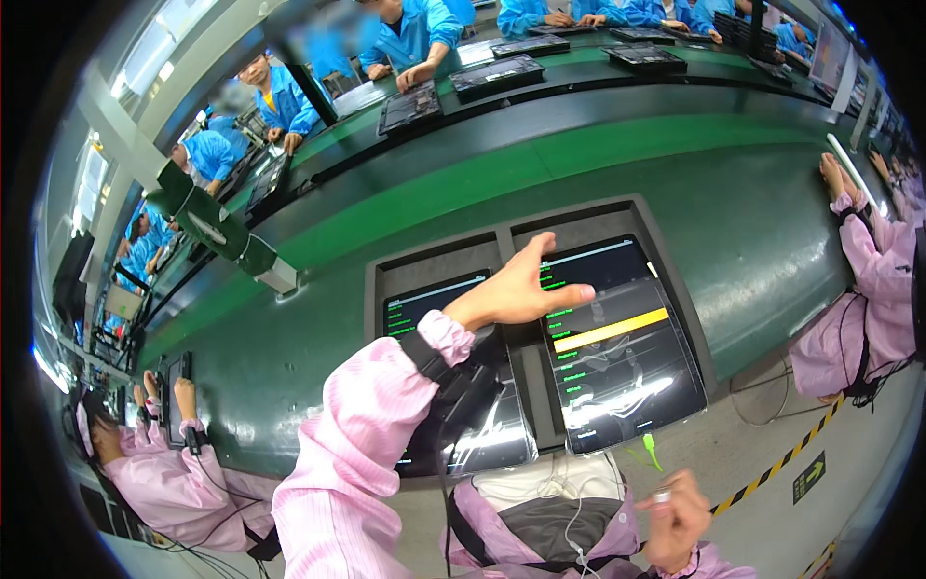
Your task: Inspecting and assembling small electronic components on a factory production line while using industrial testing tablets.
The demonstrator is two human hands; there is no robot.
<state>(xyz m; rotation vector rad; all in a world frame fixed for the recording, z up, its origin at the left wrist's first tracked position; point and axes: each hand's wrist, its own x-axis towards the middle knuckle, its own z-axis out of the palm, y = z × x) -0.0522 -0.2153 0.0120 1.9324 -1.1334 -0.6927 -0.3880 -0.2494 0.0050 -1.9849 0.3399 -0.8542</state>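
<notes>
The left tablet [494, 425] lies lit in the tray [538, 391]. The left hand [519, 289] spreads over the tray's lit right tablet [627, 362]. Both lists are up; what's left, I can't tell. Below the tray, the right hand [677, 521] curls, maybe pinching nothing; I can't tell.

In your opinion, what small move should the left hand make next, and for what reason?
Probably the left hand should draw back a little toward the left, off the tablet on the right: it covers part of the green-lettered list near the top of that screen, above the yellow bar. Whether it touches the screen, I cannot tell.
</notes>
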